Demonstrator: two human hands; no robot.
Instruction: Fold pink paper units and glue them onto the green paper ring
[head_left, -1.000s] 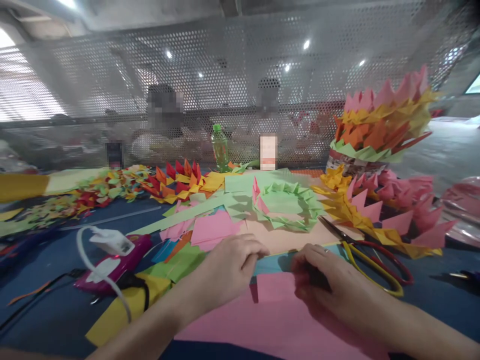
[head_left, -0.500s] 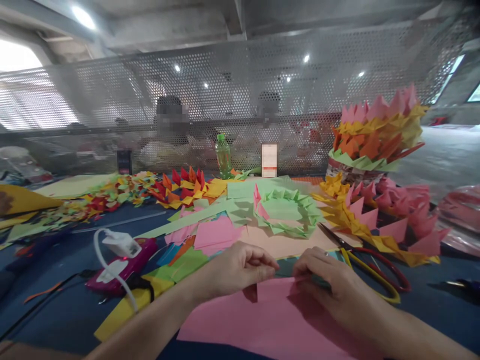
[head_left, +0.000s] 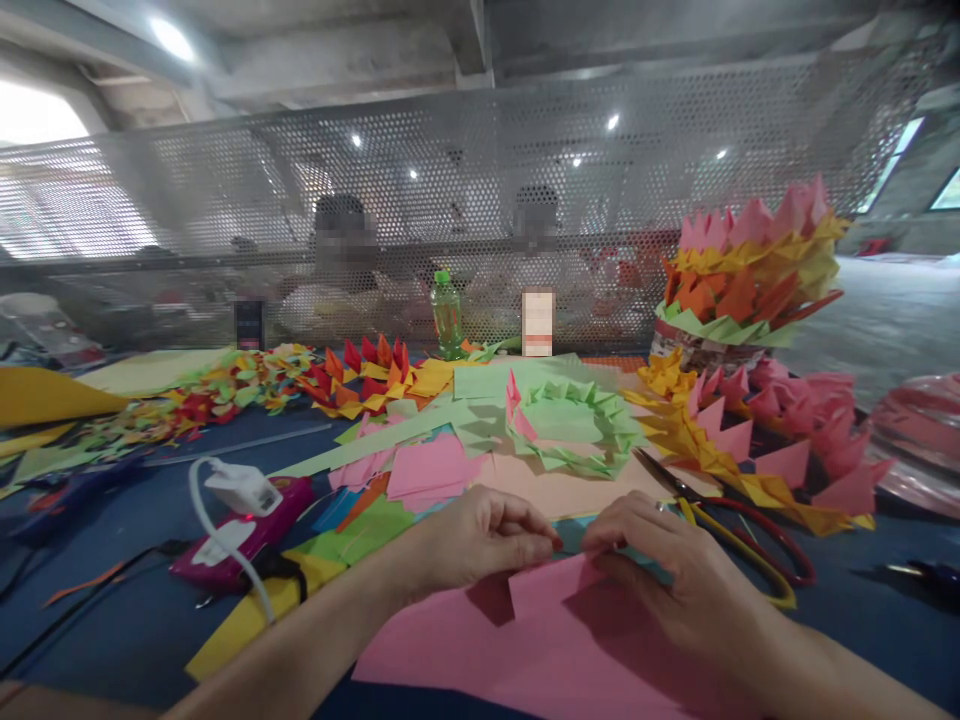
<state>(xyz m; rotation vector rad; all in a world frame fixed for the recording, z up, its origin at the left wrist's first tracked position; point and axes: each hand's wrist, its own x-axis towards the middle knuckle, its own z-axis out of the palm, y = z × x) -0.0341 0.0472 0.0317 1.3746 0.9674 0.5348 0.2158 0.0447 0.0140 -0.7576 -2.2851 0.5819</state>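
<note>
A small piece of pink paper [head_left: 551, 588] is held up between my hands, over a larger pink sheet [head_left: 442, 660] lying on the table. My left hand [head_left: 484, 540] pinches the small paper's upper left edge between thumb and bent fingers. On the other side, my right hand [head_left: 660, 565], wearing a ring, is closed on its right end; the fingertips partly hide the paper. Just beyond them lies a ring of folded green paper points [head_left: 585, 460] with one pink folded point [head_left: 519, 405] at its left. Loose pink sheets [head_left: 427, 465] lie beyond my left hand.
Scissors [head_left: 784, 585] with yellow and red handles lie at right, near yellow and pink folded strips. A tiered paper piece [head_left: 750, 270] stands behind them. At left are a magenta power strip [head_left: 289, 500] and paper scraps; a green bottle [head_left: 448, 318] stands by the perforated screen.
The small pink paper has come up and more of its face shows, its left edge tilting. My hands have stayed almost in place, the right one shifting slightly.
</note>
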